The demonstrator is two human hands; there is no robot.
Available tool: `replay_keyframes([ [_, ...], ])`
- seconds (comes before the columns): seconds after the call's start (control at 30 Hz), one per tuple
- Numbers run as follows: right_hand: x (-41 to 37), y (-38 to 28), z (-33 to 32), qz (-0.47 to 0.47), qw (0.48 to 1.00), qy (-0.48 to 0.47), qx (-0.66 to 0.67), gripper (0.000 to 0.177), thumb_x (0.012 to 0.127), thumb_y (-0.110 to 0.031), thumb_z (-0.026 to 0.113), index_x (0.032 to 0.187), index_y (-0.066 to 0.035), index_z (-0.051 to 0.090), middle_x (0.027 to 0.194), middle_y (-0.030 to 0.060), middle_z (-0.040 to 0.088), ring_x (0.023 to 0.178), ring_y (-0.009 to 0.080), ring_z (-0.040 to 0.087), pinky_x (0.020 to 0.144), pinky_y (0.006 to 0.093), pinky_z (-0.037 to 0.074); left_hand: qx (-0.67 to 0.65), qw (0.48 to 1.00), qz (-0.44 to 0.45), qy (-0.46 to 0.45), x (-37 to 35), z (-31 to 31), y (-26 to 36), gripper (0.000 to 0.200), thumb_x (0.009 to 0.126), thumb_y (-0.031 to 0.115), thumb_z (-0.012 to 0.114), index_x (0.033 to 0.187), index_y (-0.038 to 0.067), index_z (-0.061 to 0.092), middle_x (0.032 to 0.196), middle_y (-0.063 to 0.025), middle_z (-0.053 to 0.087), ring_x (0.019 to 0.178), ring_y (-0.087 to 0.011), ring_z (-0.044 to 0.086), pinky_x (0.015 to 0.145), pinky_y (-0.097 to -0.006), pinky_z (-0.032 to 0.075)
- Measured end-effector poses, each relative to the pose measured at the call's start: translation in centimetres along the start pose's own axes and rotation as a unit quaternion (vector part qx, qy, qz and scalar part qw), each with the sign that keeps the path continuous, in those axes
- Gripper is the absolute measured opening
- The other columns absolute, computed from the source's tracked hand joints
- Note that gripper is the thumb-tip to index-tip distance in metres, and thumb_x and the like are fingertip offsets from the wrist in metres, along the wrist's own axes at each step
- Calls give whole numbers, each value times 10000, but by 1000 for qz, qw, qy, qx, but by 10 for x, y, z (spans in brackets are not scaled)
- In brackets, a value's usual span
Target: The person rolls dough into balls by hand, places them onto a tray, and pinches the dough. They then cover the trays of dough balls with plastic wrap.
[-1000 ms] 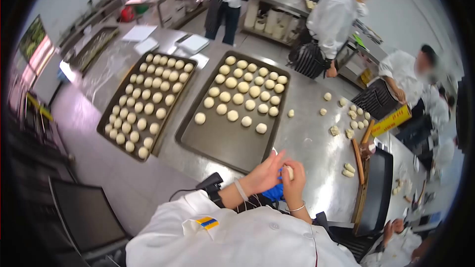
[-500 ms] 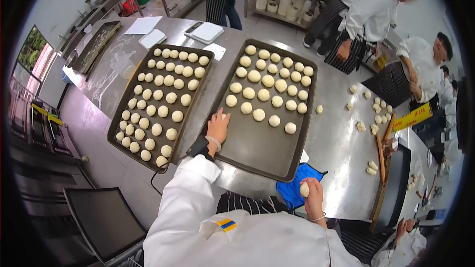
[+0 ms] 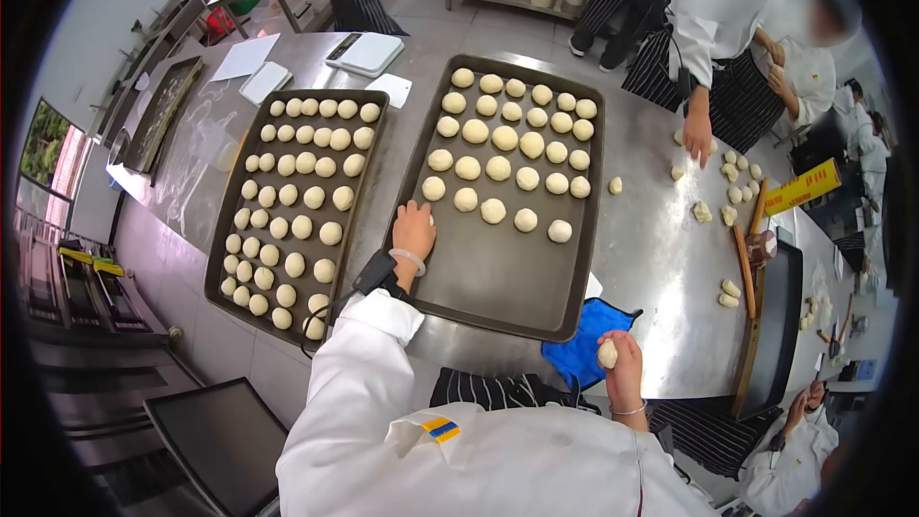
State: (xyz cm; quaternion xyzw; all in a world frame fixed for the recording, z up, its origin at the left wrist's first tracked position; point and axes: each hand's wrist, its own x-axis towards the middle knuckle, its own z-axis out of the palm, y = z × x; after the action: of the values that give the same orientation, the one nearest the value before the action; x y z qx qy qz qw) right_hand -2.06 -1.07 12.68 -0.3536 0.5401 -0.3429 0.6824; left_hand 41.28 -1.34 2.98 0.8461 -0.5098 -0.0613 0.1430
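Your right hand point(image 3: 624, 364) pinches a dough ball point(image 3: 607, 353) over the blue cloth point(image 3: 574, 349), beside the baking tray point(image 3: 498, 280). Your left hand point(image 3: 414, 230) lies flat on it, maybe hiding another dough ball.

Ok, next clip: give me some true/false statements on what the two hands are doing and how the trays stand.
1. The right hand holds a dough ball. True.
2. The left hand rests on the blue cloth. False: it lies on the right tray, at its near left part. The blue cloth is beside the right hand.
3. The left tray carries more dough pieces than the right tray. True.
4. The right tray is filled up to its near edge. False: its near part is bare, and the dough sits in the far rows.
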Motion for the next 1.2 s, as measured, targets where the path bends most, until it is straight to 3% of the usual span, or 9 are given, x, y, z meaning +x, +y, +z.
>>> replay_keyframes([
  [0.27,17,-5,-51,0,975,51,218,232,979,-274,499,923,-64,581,812,47,585,678,120,560,599,273,504,66,991,75,93,-30,-47,58,502,748,173,720,1190,23,536,1250,-167,483,1147,-351,448,910,-449,406],
  [0.37,21,-20,-49,-4,966,73,247,260,974,-289,513,837,-75,572,757,11,552,666,129,529,609,307,491,-233,960,149,27,-71,-64,132,296,839,115,601,1108,-5,565,1089,-188,558,1017,-360,532,892,-427,429],
  [0.5,11,-57,14,-266,936,61,-222,288,896,-202,581,666,-43,512,636,72,491,707,211,533,597,358,406,-698,619,-25,-359,-132,-42,243,543,999,445,341,1319,20,452,1305,-90,519,1197,-235,491,1007,-375,387],
  [0.57,16,-69,26,-507,788,36,-347,144,833,-110,572,729,-12,552,707,131,532,792,281,546,641,394,404,-776,426,-114,-451,-137,-59,292,706,975,573,222,1416,30,320,1425,-127,403,1312,-262,387,1087,-421,309],
  [0.9,-59,-75,-23,-411,808,-35,-421,505,873,-150,529,1331,20,398,1439,277,324,1360,431,276,1062,504,271,-801,312,-164,-484,-176,-21,386,809,897,689,246,1459,107,248,1521,-184,216,1393,-355,239,1145,-505,177],
  [0.97,-37,-96,-37,-328,803,36,-496,556,922,-223,487,1413,-18,322,1492,240,260,1377,425,240,1084,528,216,-843,-97,7,-529,-197,-5,405,732,925,627,283,1447,114,285,1524,-164,223,1391,-364,239,1144,-501,187],
  [1.0,-24,-104,-56,-348,804,75,-476,560,936,-235,471,1430,-29,305,1501,225,255,1385,416,225,1093,530,196,-843,-47,-56,-533,-200,-4,406,642,962,528,322,1429,88,314,1485,-148,312,1352,-332,327,1131,-485,237],
  [1.03,-16,-103,-78,-359,805,103,-460,564,951,-248,455,1447,-39,287,1509,210,249,1394,406,210,1101,532,176,-790,409,-115,-442,-206,-37,431,569,987,456,345,1417,83,332,1420,-132,409,1283,-284,424,1105,-461,294],
  [1.2,-63,-86,-118,-432,779,19,-453,385,912,-179,492,1244,12,530,1426,218,380,1324,424,327,1069,452,286,-848,276,-164,-423,-219,-45,445,527,998,429,361,1409,99,346,1383,-74,461,1247,-226,460,1060,-415,355],
])
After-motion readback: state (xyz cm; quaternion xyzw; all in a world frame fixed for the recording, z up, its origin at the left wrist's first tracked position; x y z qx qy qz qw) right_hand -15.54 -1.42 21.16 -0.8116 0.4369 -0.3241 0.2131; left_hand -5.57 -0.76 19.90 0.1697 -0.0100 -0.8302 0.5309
